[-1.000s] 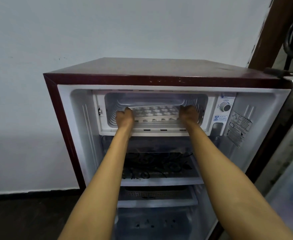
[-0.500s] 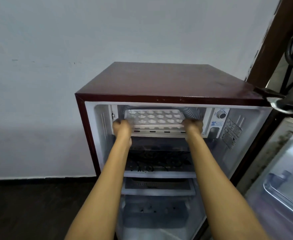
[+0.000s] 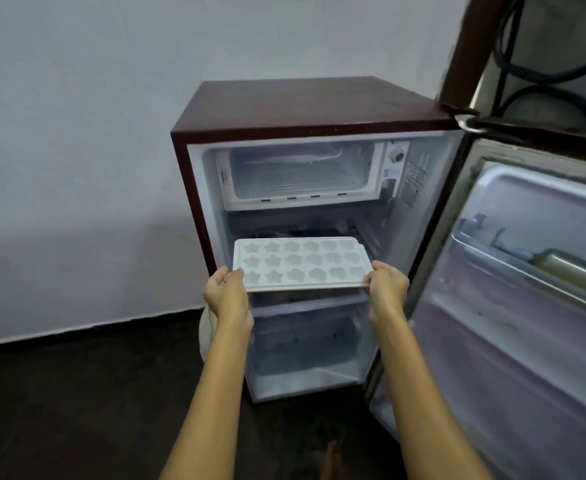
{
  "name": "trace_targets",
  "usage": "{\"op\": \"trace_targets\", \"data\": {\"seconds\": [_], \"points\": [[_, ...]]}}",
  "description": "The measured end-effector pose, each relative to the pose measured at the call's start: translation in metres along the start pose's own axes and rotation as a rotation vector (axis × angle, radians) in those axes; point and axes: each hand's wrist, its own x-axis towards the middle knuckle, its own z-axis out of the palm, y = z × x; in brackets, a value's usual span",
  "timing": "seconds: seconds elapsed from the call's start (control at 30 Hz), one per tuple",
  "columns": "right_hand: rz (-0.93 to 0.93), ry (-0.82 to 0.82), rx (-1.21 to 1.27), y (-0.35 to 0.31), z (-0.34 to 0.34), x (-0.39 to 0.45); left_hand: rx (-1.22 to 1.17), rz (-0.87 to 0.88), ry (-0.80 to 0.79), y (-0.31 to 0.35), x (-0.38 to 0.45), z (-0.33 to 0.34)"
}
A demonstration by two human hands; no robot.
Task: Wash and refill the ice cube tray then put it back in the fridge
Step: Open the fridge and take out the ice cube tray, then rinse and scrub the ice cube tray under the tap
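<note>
A white ice cube tray (image 3: 302, 263) with star and heart shaped cells is held level in front of the open fridge (image 3: 305, 109), below the freezer box (image 3: 302, 174). My left hand (image 3: 227, 291) grips the tray's near left corner. My right hand (image 3: 387, 284) grips its near right corner. The freezer box stands open with nothing in it. The tray's cells look pale; I cannot tell whether they hold ice.
The small dark red fridge stands against a white wall on a dark floor. Its door (image 3: 527, 289) hangs open to the right, with a bottle (image 3: 575, 271) lying in a door shelf. A brown door frame (image 3: 464, 50) and black cables are at the upper right.
Both hands have pulled the tray out of the freezer box and lowered it in front of the fridge. The view has backed away and shifted left.
</note>
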Motion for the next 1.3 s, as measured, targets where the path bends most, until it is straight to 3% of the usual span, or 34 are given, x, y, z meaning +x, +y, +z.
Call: {"op": "trace_targets", "data": {"seconds": [0.23, 0.63, 1.0, 1.3], "points": [[0.135, 0.127, 0.055, 0.027, -0.076, -0.041, 0.052, -0.018, -0.095, -0.022, -0.075, -0.022], [0.094, 0.497, 0.269, 0.036, -0.231, -0.113, 0.08, -0.064, -0.272, -0.083, -0.221, -0.006], [-0.028, 0.83, 0.41, 0.044, -0.414, -0.235, 0.294, -0.058, -0.619, -0.152, -0.393, -0.032], [-0.196, 1.191, 0.493, 0.093, -0.539, -0.342, 0.427, -0.118, -1.026, -0.204, -0.53, -0.078]]}}
